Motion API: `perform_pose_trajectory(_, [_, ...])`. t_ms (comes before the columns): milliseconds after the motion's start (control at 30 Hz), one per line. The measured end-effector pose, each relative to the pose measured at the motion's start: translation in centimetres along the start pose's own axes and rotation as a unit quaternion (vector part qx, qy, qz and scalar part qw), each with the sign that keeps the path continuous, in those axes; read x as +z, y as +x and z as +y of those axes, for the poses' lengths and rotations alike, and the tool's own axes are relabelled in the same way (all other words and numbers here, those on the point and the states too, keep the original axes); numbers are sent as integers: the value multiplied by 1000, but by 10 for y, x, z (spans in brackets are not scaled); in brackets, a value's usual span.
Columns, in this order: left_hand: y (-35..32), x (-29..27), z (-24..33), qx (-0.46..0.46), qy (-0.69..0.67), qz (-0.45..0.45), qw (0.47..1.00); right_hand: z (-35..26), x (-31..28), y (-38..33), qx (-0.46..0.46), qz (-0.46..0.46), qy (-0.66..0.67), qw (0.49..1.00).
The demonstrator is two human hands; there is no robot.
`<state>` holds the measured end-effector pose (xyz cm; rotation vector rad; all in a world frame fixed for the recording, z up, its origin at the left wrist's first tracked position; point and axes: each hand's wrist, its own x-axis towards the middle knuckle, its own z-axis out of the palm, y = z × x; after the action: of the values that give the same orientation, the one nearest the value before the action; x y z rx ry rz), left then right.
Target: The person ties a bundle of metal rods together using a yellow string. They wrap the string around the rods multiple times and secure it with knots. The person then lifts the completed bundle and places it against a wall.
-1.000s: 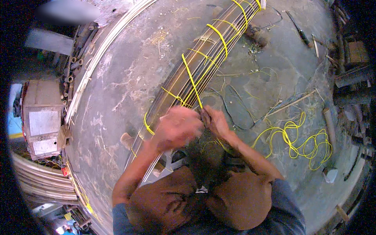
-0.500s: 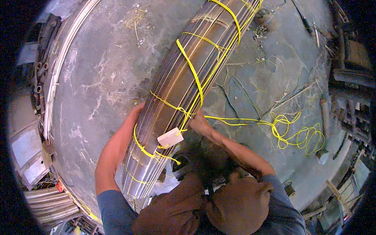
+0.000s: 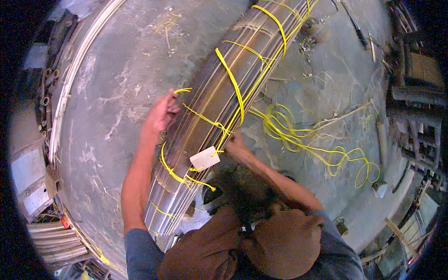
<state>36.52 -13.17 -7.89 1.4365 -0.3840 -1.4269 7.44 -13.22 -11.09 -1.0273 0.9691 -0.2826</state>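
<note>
The left hand (image 3: 161, 112) is clamped on yellow cord (image 3: 233, 88) binding the strip bundle (image 3: 210, 107); the right hand's (image 3: 235, 142) grip is unclear.

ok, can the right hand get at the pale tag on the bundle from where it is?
Probably yes. The right hand rests on the bundle just beside the pale tag, and only thin yellow cord lies between them.

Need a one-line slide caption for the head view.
Left hand and right hand grip yellow cord lashed around a long bundle of strips on concrete floor.
</note>
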Motion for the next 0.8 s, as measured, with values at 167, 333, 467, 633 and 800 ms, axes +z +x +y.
perform_pose_trajectory(167, [-92, 5, 100, 81, -67, 60, 993, -75, -57, -57, -16, 16, -177, 984])
perform_pose_trajectory(333, [-205, 137, 138, 202, 283, 76, 935, -206, -10, -78, -528, 89, -303, 789])
perform_pose_trajectory(467, [-245, 187, 130, 245, 425, -52, 870, -235, -5, -85, -584, -64, -343, 733])
perform_pose_trajectory(633, [-252, 189, 113, 269, 401, -7, 876, -298, -123, -137, -601, 196, -496, 596])
perform_pose_trajectory(800, [-232, 173, 135, 263, 237, 107, 929, -342, -345, -253, -544, 394, -460, 580])
